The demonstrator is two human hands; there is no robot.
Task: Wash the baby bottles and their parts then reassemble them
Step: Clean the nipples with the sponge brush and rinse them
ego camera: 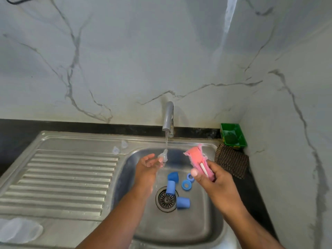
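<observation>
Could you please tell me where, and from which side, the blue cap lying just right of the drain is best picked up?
Pinch the blue cap across its curved wall, mid-length, coming down from above. It lies on its side on the sink floor beside the drain, with its wall facing up and both flanks free. Which end is open is unclear.
</observation>
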